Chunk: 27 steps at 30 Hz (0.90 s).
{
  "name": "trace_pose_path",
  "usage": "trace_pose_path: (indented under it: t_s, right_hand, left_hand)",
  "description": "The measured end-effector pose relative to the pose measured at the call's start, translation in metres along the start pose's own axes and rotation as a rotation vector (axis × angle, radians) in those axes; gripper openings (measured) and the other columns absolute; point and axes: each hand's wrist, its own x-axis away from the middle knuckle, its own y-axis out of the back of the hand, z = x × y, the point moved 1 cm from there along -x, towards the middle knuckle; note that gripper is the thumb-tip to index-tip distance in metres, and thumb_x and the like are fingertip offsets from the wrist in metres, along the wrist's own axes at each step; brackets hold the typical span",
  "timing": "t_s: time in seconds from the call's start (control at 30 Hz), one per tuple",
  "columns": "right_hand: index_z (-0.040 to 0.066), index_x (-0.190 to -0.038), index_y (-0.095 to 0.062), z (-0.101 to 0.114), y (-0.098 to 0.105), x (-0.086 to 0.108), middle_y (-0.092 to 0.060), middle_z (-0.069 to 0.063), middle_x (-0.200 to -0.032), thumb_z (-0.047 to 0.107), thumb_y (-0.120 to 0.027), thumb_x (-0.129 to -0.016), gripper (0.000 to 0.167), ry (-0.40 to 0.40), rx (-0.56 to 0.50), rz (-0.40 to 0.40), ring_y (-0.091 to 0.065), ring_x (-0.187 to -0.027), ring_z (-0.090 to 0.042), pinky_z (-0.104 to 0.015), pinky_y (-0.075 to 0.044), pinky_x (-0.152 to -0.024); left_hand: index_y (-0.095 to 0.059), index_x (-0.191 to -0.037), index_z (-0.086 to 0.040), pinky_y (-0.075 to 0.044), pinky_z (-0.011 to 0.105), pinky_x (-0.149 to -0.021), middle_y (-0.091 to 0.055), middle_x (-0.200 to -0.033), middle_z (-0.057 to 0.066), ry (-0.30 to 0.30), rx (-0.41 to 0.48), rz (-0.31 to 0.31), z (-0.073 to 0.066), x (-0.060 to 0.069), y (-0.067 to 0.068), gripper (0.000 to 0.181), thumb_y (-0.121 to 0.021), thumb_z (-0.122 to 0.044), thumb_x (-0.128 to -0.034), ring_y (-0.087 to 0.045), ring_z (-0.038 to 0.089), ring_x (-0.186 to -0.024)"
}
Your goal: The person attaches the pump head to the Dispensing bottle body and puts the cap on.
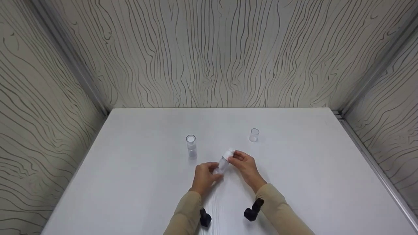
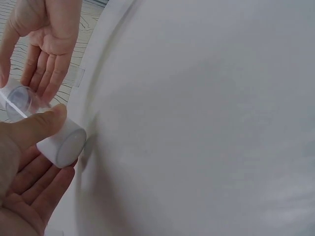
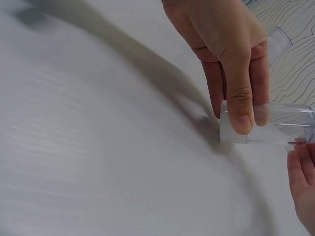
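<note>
Tilted between the two hands is a clear cylindrical bottle (image 1: 223, 165) with a stepped white top (image 1: 229, 153). My left hand (image 1: 204, 176) grips its lower body between thumb and fingers. The right hand (image 1: 245, 165) pinches the white top from the right side. A round white base (image 2: 71, 147) faces outward in the left wrist view, below the left thumb. In the right wrist view, the clear bottle wall (image 3: 283, 123) runs between the left hand (image 3: 236, 64) and the fingers of the right hand (image 3: 306, 179). The fingers partly hide both ends.
On the white table (image 1: 130, 182), a taller clear cylinder (image 1: 191, 147) with a white disc inside its top stands left of the hands. A short clear cup-like piece (image 1: 254, 135) stands behind the right hand. Patterned walls (image 1: 209, 58) enclose the table at the back and sides.
</note>
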Motion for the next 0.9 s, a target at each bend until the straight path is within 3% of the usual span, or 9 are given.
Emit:
trace_pose_path:
  t_s: [0.17,0.47,0.63,0.9]
  right_hand:
    - [-0.015,-0.129,-0.049,0.0006,0.0013,-0.0007,-0.069,-0.015,-0.116,-0.004,-0.065,-0.085,0.048,0.002,-0.006,0.042,-0.065,-0.092,-0.003,-0.015,-0.055,-0.081]
    - [-0.017,-0.132,-0.044,-0.0012,0.0038,-0.0026,-0.067,-0.017,-0.122,-0.003,-0.062,-0.087,0.051,0.032,-0.019,0.112,-0.066,-0.095,-0.002,-0.016,-0.054,-0.085]
    - [-0.015,-0.134,-0.044,0.0001,0.0027,-0.0013,-0.062,-0.023,-0.129,-0.003,-0.061,-0.088,0.051,0.027,-0.012,0.112,-0.066,-0.098,-0.004,-0.017,-0.054,-0.087]
    - [-0.016,-0.132,-0.046,0.0002,0.0015,-0.0017,-0.065,-0.021,-0.124,-0.004,-0.059,-0.088,0.047,0.016,-0.018,0.084,-0.066,-0.094,-0.002,-0.016,-0.054,-0.084]
  left_hand:
    - [-0.071,-0.105,0.003,-0.058,0.027,-0.076,-0.075,-0.098,0.016,-0.016,0.000,-0.005,-0.0002,0.0000,0.0000,0.036,-0.081,-0.005,-0.0713,-0.071,0.022,-0.087]
    - [-0.071,-0.106,0.003,-0.057,0.026,-0.075,-0.075,-0.098,0.015,0.007,0.007,0.005,-0.0001,-0.0005,0.0003,0.037,-0.082,-0.006,-0.0713,-0.070,0.019,-0.087]
    - [-0.070,-0.107,0.003,-0.056,0.024,-0.075,-0.075,-0.098,0.014,0.035,0.013,0.022,-0.0022,0.0007,0.0019,0.038,-0.082,-0.007,-0.0721,-0.068,0.017,-0.087]
    - [-0.071,-0.106,0.003,-0.055,0.024,-0.074,-0.075,-0.097,0.014,0.007,-0.002,0.011,-0.0016,0.0004,0.0015,0.036,-0.081,-0.007,-0.0724,-0.069,0.017,-0.086]
